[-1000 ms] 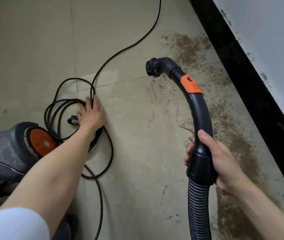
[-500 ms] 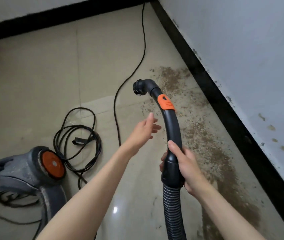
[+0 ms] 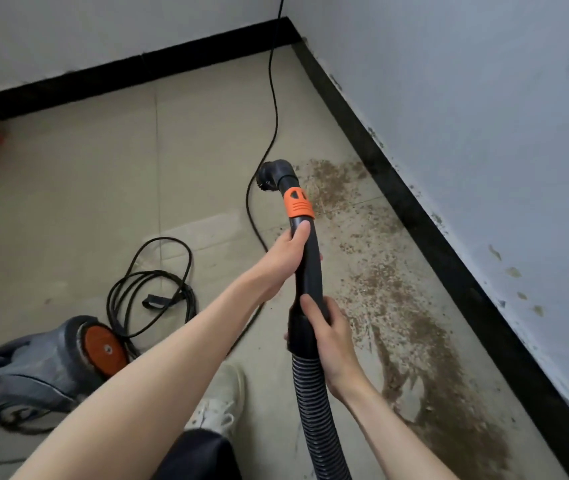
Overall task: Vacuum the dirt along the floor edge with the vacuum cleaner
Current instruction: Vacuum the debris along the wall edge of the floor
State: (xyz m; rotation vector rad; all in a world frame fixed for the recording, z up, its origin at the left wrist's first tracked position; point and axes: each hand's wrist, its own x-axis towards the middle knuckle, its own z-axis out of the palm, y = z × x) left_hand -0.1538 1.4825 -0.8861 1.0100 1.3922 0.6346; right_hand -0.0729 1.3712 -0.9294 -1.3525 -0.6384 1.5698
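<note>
Dirt [image 3: 394,299], brown and grainy, lies in a long band on the beige floor tiles [image 3: 68,188] beside the black skirting board [image 3: 449,271] on the right, thin at the far end and denser near. Over its left margin hangs the vacuum's black curved wand [image 3: 305,258], with an orange collar [image 3: 298,203] below the bent nozzle [image 3: 274,174], whose opening faces left; whether it touches the floor is hard to tell. The left hand [image 3: 285,259] wraps the wand just under the collar; the right hand [image 3: 328,336] grips the cuff where the ribbed hose [image 3: 314,410] joins. The grey vacuum body [image 3: 33,368], with an orange wheel hub, sits near left beside a coiled black cord [image 3: 151,292]. A white shoe [image 3: 220,400] shows near centre.
</note>
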